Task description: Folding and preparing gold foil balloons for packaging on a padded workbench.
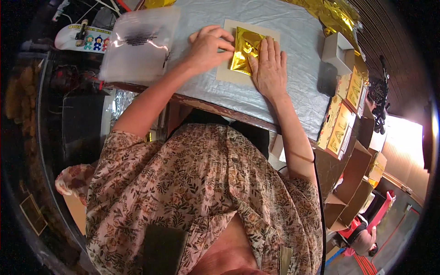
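Observation:
A square of shiny gold foil [246,45], which looks like a flat wrapped packet, lies on a beige card sheet [227,74] on the covered table. My right hand [271,68] rests flat over the foil's right side, fingers stretched forward and thumb toward its middle. At the foil's left edge is my left hand [208,48], its fingers bent with gaps between them and their tips touching or close to the edge. I see nothing held in it. Whatever the foil covers is hidden.
A clear plastic bag [137,48] lies on the table's left. More gold foil [337,13] is heaped at the far right, near an open white box [338,52]. Cardboard boxes [348,183] stand to the right; a skateboard [82,37] is far left. Another person [362,240] is in the background.

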A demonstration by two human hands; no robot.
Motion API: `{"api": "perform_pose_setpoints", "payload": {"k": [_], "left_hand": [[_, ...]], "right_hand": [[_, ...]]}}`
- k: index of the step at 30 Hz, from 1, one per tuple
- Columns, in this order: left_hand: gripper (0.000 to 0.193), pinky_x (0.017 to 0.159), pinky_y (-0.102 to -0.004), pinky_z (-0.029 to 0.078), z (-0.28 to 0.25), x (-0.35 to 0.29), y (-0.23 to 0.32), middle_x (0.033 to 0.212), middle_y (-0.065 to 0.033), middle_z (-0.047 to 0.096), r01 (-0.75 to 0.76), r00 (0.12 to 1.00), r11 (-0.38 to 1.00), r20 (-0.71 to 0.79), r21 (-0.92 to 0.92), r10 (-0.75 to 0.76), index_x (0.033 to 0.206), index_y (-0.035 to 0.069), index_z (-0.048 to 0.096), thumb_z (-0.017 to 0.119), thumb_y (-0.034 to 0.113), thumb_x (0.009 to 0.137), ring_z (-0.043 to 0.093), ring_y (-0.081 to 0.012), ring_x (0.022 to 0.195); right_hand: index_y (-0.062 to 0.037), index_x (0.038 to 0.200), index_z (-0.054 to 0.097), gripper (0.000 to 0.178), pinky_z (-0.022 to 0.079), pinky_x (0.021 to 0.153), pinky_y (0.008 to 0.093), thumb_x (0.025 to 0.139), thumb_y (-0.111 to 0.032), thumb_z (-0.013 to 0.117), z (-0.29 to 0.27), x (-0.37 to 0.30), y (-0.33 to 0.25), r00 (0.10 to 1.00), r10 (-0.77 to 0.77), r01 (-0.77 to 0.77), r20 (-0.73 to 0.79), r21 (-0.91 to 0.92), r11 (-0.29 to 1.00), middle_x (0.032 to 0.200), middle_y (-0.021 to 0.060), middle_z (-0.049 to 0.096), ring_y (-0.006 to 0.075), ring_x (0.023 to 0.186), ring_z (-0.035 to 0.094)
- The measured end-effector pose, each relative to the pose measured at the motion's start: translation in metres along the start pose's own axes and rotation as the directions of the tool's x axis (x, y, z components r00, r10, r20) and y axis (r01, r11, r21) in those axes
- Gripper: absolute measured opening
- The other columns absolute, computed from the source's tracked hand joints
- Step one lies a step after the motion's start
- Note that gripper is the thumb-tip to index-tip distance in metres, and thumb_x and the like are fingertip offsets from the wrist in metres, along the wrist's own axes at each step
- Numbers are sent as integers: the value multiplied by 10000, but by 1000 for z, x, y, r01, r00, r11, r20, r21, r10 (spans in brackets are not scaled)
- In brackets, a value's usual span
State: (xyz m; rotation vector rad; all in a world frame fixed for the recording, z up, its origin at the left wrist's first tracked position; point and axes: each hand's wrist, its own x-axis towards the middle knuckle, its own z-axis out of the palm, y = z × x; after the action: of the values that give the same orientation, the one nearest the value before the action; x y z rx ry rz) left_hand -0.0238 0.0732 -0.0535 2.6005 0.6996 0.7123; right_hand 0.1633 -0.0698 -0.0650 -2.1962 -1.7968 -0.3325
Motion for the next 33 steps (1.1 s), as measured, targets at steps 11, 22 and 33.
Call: {"api": "perform_pose_setpoints", "payload": {"k": [11,22,33], "left_hand": [[789,1239,-614,75,-6,5,15,1581,-59,475,-308,949,913,158,268,274,1523,88,486,519,657,977,289,-256,1543],[978,1248,-614,70,-3,0,7,1666,-68,329,-261,945,925,268,277,186,1589,85,372,524,769,907,233,-282,1560],[603,1253,-615,42,6,-1,-3,1700,16,257,-186,954,947,281,263,109,1628,199,312,369,474,1095,170,-239,1581]], "right_hand": [[41,1534,364,692,278,1194,542,1066,-459,461,1,1,0,1000,-10,10,1,0,1000,1611,211,367,381,1490,335],[54,1541,350,727,248,1202,576,1055,-471,481,-4,-1,-1,999,-13,12,30,24,1000,1614,224,357,392,1505,313],[51,1553,331,739,213,1222,591,1053,-473,479,-3,-1,-1,999,-3,1,38,52,999,1627,220,336,397,1513,299]]}}
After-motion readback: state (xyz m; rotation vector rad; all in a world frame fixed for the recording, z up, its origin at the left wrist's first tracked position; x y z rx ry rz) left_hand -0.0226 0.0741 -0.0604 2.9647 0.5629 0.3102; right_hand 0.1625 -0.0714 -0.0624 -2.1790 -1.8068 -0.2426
